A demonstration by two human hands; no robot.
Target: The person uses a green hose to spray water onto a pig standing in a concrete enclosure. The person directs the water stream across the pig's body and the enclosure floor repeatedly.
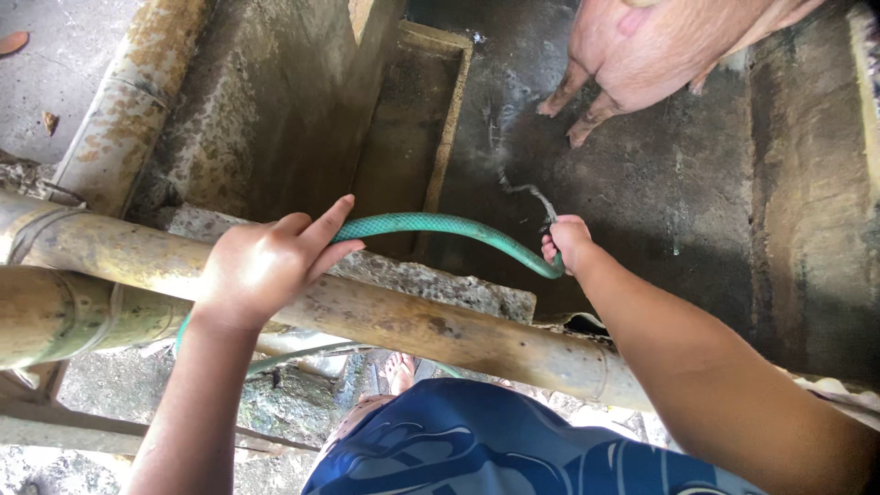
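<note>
Hose (440, 225), green, ran over the bamboo rail (412, 325) with my left hand (261, 266) loosely cupped on it and my right hand (570, 243) clenched at its nozzle end, so I judged a wet slip could swing the jet off the concrete pen floor (660, 183) toward the pig (660, 46).

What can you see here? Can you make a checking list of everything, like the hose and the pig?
Surface: wet, dark concrete pen floor.
Job's things: green hose, water spraying from its end toward the floor.
Clutter: nothing seen.
Hands: left hand holds the hose over the rail; right hand grips its end, fingers curled shut.
Cables: nothing seen apart from the hose.
Surroundings: bamboo rail across the front, concrete trough, pink pig standing in the pen.
</note>
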